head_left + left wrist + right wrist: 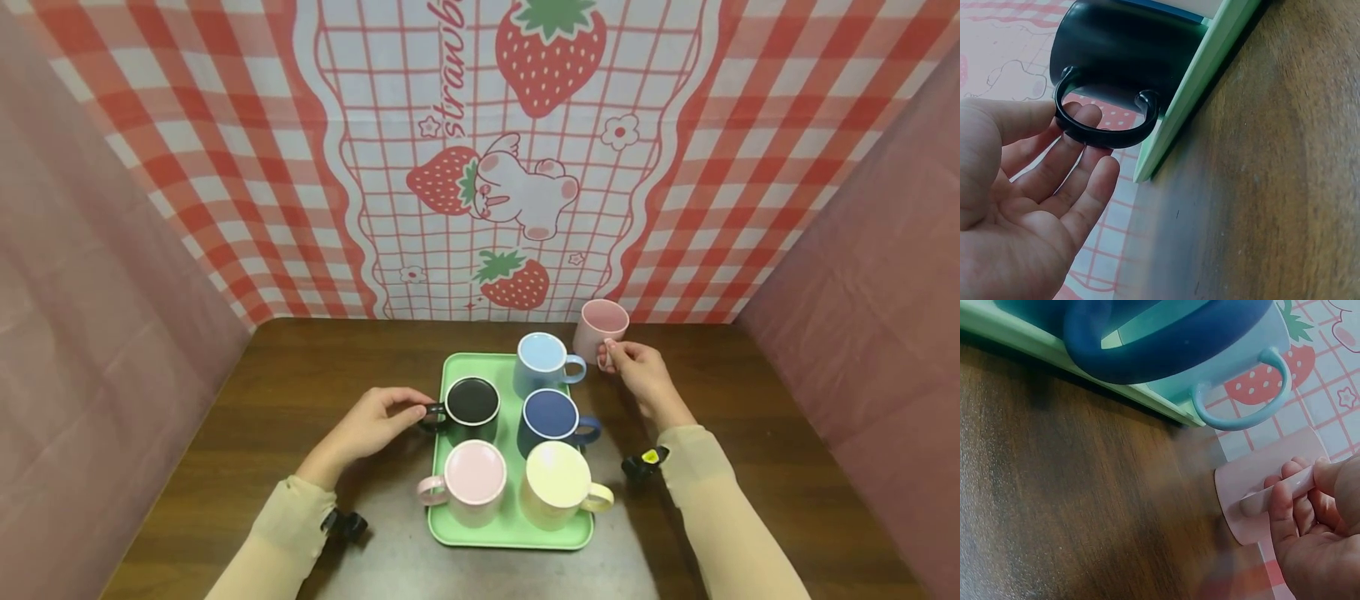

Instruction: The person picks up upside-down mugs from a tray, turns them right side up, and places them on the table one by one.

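My left hand pinches the handle of a black mug between thumb and fingers, and that mug stands on the left side of a green tray. In the left wrist view, the handle crosses in front of the fingers while the thumb meets its upper end. My right hand grips the handle of a dusty-pink mug, which is upright behind the tray's right back corner. A light blue mug is the tray mug closest to it.
Also on the tray are a navy mug, a pale pink mug with its handle to the left, and a yellow mug. The brown wooden table meets a strawberry-print cloth at the back. Pink cloth walls flank both sides.
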Available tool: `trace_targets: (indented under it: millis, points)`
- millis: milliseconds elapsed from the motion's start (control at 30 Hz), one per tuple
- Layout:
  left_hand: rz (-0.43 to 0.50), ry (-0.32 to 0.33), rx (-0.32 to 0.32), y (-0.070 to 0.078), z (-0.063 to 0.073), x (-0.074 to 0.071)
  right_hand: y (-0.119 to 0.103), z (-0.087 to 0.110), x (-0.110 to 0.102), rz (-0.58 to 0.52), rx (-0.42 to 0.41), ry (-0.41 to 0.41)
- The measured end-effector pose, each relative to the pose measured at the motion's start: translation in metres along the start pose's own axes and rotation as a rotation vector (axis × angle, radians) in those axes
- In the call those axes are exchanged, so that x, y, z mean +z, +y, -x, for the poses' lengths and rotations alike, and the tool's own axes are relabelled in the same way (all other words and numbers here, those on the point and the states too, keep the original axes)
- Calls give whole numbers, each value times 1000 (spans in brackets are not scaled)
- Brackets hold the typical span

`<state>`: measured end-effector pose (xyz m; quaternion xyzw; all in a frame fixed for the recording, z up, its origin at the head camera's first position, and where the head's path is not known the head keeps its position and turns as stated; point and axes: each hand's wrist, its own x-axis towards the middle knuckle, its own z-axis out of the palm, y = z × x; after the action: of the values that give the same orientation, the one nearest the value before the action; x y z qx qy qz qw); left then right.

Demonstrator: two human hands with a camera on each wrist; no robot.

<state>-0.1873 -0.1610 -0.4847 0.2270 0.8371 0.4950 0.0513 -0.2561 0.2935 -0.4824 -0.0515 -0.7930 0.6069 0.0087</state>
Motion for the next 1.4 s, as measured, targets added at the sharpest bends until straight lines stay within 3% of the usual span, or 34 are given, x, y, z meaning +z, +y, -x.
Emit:
trace_targets:
  millis: [433, 700, 867, 1100, 1400]
  points:
    - [40, -25, -19, -5, -1, 0, -3, 0, -1, 23, 28, 8]
    - [8, -23, 5, -3, -1, 2, -18, 9, -9, 356, 31, 102]
    - [22, -25, 5, -2, -1, 0, -26, 17, -13, 494, -27, 100]
    - [45, -31, 2, 0, 0, -1, -36, 30, -13, 500, -109, 105]
    - [78, -38, -10, -1, 0, 1, -47, 51, 5, 468, -224, 100]
